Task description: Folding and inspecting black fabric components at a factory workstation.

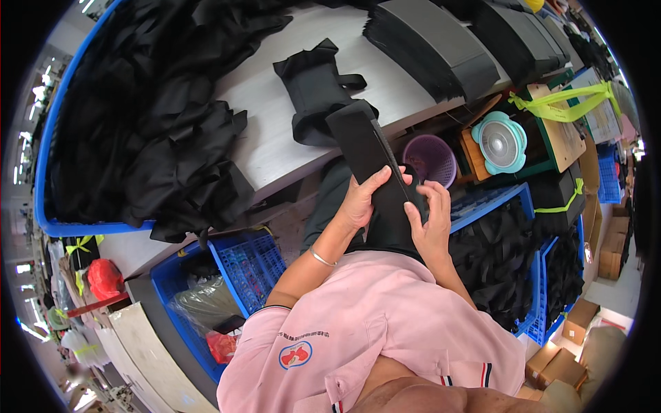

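A long black fabric panel (363,146), with a seam or zip-like edge along its right side, is held in front of my body. My left hand (359,199) grips it around the middle, thumb on top and fingertips showing past its right edge. My right hand (434,219) is beside that edge, thumb and curved fingers apart, the thumb tip close to the fabric. Just beyond the panel's far end, a black sewn piece with a strap loop (310,86) lies on the grey table (265,148).
A blue-rimmed bin (103,228) heaped with black fabric pieces (148,131) stands at left. Stacked black panels (434,48) lie at far right. Below the table edge are a purple basket (430,157) and a teal fan (500,142). Blue crates (251,272) flank me.
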Available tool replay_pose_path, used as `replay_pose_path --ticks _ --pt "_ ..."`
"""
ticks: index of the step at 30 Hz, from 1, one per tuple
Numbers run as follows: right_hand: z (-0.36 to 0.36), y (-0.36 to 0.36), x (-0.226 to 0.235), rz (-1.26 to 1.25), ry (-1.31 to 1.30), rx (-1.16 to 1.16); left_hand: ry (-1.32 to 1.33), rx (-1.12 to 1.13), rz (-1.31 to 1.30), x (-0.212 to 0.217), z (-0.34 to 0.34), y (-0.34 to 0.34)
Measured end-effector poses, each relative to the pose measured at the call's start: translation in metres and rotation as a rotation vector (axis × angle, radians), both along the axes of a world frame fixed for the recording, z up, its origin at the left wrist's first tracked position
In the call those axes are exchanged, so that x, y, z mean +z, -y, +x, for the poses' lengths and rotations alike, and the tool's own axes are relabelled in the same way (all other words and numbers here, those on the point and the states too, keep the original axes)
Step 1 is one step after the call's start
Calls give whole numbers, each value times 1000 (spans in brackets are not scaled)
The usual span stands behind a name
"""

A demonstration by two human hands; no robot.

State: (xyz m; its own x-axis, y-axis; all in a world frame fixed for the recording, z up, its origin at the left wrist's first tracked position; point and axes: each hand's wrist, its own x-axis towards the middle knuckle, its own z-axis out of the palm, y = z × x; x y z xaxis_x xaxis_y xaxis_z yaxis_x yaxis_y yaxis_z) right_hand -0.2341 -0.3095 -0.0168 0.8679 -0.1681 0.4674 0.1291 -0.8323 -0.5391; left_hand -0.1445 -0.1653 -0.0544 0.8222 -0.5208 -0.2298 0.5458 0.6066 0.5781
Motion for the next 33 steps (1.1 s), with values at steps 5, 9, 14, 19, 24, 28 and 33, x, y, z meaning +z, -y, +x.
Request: replay_pose_path --ticks 5,9,14,19,24,28,33 --pt "0 1 -19 761 -504 292 219 33 211 -11 -15 -16" --pt "8 14 -20 1009 -527 333 455 573 787 -8 -7 -43" --pt "38 14 -37 769 -571 445 460 869 992 -43 50 -64" --pt "67 -10 -25 575 -397 337 587 772 1136 -33 88 -67" --pt "71 -29 -5 -40 -259 240 742 709 1215 -7 93 -67" --pt "87 -48 -6 -352 -205 199 1015 588 1134 15 85 -59" --pt "132 -45 -45 -279 27 293 1290 306 968 32 52 -47"
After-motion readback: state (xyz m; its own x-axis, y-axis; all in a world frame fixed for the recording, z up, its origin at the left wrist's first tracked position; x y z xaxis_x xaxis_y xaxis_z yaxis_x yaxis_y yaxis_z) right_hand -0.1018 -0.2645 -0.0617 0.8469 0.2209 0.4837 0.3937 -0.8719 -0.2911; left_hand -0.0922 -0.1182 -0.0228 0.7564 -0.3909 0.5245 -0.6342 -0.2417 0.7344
